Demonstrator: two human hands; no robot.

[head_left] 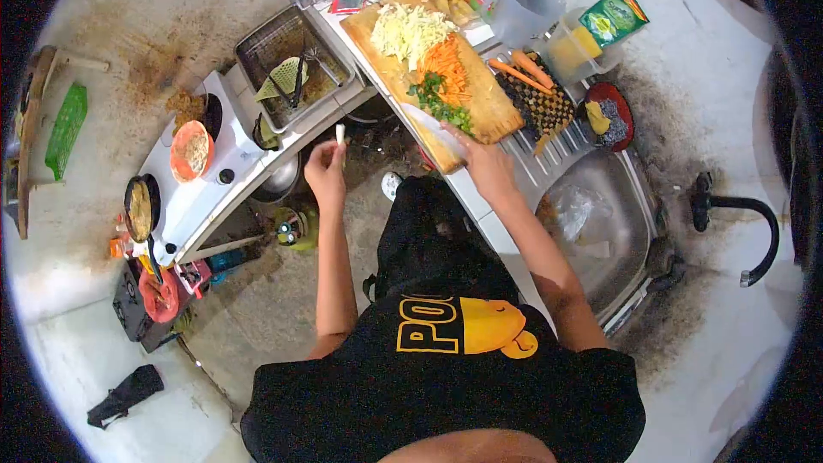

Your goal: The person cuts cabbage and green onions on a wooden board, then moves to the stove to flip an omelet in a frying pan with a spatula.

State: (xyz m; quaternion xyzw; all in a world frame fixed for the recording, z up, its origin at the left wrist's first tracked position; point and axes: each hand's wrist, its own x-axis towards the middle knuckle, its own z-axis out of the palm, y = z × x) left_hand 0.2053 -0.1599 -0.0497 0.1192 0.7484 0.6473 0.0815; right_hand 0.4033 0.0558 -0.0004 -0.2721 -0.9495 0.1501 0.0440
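My left hand is raised over the floor gap, its fingers pinched on a short pale stalk piece, perhaps the white end of a spring onion. At the near edge of the wooden cutting board, my right hand is closed round a knife; its handle is hidden in the fingers. The blade lies beside chopped green onion. Shredded carrot and chopped cabbage lie in heaps farther up the board.
Whole carrots lie on a dark checked mat beside the sink. To the left are a white stove with an orange bowl and a metal basin with utensils. A black faucet juts out at right.
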